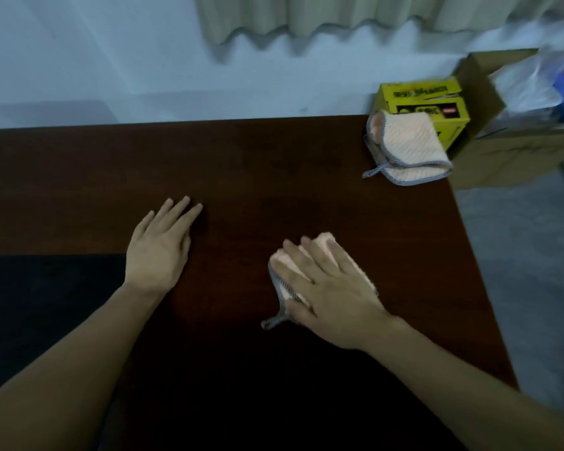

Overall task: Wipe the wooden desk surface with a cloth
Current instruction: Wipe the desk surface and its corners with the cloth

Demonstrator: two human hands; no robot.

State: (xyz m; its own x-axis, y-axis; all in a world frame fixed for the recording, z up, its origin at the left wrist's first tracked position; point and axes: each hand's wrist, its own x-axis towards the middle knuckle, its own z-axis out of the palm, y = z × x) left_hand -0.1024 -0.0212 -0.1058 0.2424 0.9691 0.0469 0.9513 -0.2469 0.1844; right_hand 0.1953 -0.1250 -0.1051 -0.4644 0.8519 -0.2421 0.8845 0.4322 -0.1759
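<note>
Right hand [331,289] flat, fingers straight, pressing pink cloth [287,265] onto tabletop [274,177] | left hand [162,244] flat, grip apart, beside it

Two bare forearms and hands [326,281], no sleeves, rings or watch

Office: wooden desk [274,177], curtain [306,14].

Small yellow cardboard box [421,102] at desk's far right corner: black printed line along top flap, black panel with small red label on front. Print there, too blurred to read. No other text.
</note>
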